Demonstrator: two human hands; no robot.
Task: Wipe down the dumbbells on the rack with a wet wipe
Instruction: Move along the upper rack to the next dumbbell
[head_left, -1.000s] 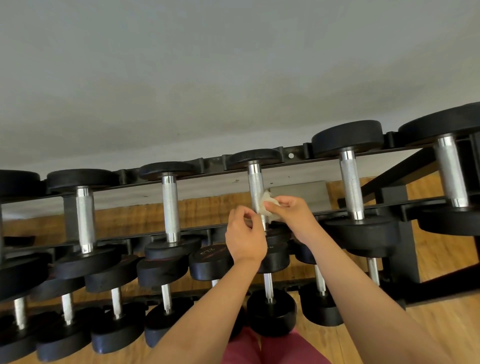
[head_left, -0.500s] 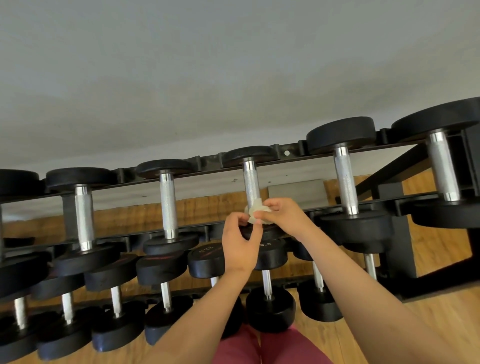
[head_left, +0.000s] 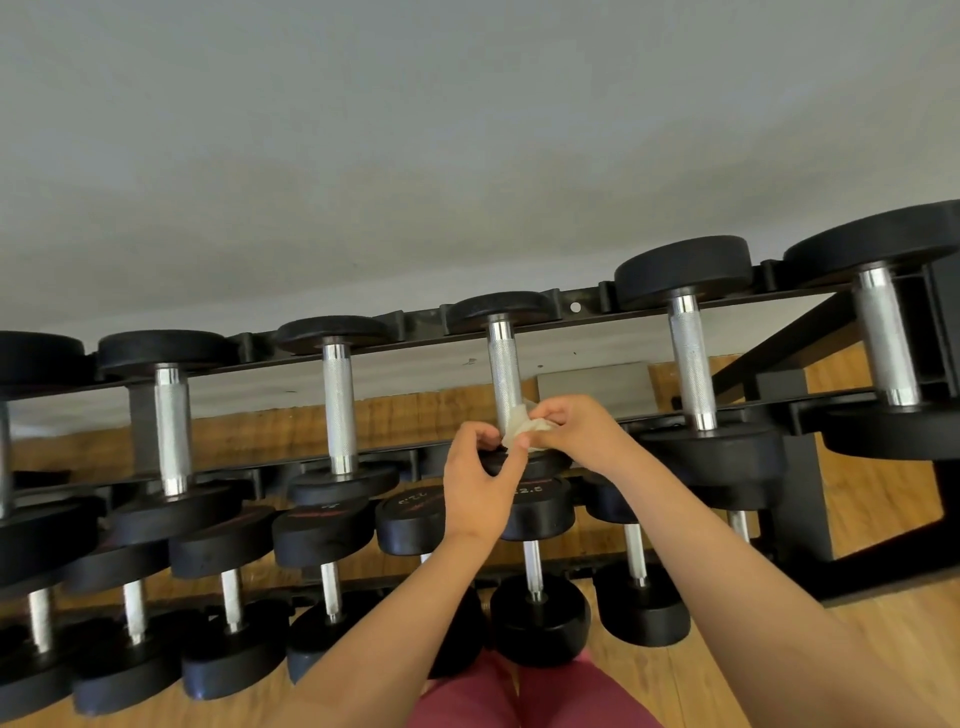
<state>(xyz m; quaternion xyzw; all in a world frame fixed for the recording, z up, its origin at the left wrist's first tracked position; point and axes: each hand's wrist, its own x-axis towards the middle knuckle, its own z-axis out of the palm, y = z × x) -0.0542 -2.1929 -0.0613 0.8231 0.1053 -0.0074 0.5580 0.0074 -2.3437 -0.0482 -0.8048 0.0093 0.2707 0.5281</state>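
Head view, grip first. Clamps the crumpled wet wipe (head_left: 523, 429) in the curled fingers and thumb of the right hand (head_left: 584, 434), at 3 o'clock of the wad. Pinches its lower corner between thumb and forefinger of the left hand (head_left: 475, 491), coming in from 7 o'clock. Carries nothing else in either hand. Lays the wad against the near end of the knurled handle (head_left: 505, 371), at 12 o'clock of the fingertips, right where steel meets the near head (head_left: 545, 464); seems to touch the bar there, though hidden in part by the fingers. For a good pass: spread the bunched sheet first, since a tight wad probably covers little. Then wrap right round the bar rather than dabbing one face, and draw toward 12 o'clock along the whole knurl up to the far head (head_left: 498, 309). Twist while sliding so as to reach the underside too. Finish over both black heads. Go easy on the pull, as likely free to roll in its cradle on the rack (head_left: 415, 318). Further out, finds more to wipe: a neighbouring dumbbell at 9 o'clock (head_left: 338, 410), another at 3 o'clock (head_left: 690, 364), and the lower tier at 6 o'clock, with a head marked 12.5 (head_left: 543, 512) just beneath the wrists.
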